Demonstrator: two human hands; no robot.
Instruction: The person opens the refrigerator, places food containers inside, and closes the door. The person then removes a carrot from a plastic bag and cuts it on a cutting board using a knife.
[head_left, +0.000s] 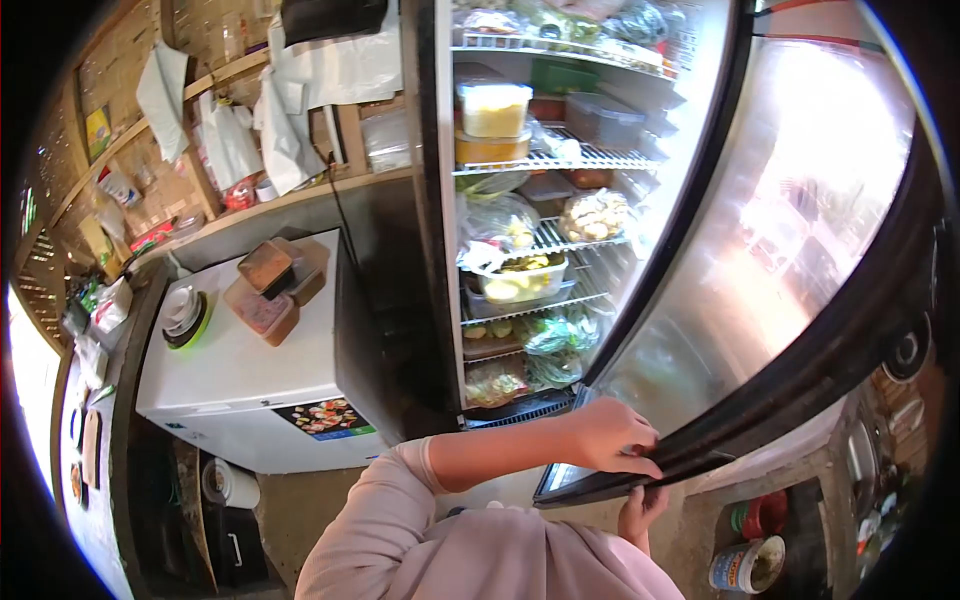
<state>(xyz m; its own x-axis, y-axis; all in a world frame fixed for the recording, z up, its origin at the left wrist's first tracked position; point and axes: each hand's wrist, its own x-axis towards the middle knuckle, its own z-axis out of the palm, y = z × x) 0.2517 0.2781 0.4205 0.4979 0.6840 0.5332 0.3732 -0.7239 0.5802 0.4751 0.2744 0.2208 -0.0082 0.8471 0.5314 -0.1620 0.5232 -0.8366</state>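
A tall fridge (428, 200) stands open in front of me, its glass door (720, 290) swung out to the right. My left hand (612, 437) reaches across my body to the door's dark frame (700, 455), its fingers curled at the edge. Just below, my right hand (640, 514) is at the same frame, with its fingers bent against the outer side and partly hidden. On the wire shelves are a lidded tub with yellow contents (494, 108), a bag of pale round pieces (594, 215), an open tub of green pieces (520, 278) and bagged green vegetables (560, 330).
Left of the fridge, a white chest freezer (220, 395) carries plastic containers (262, 305) and stacked bowls (183, 312). White plastic bags (290, 130) hang on the wooden wall. A labelled bucket (735, 567) and a red container (765, 513) sit low at right.
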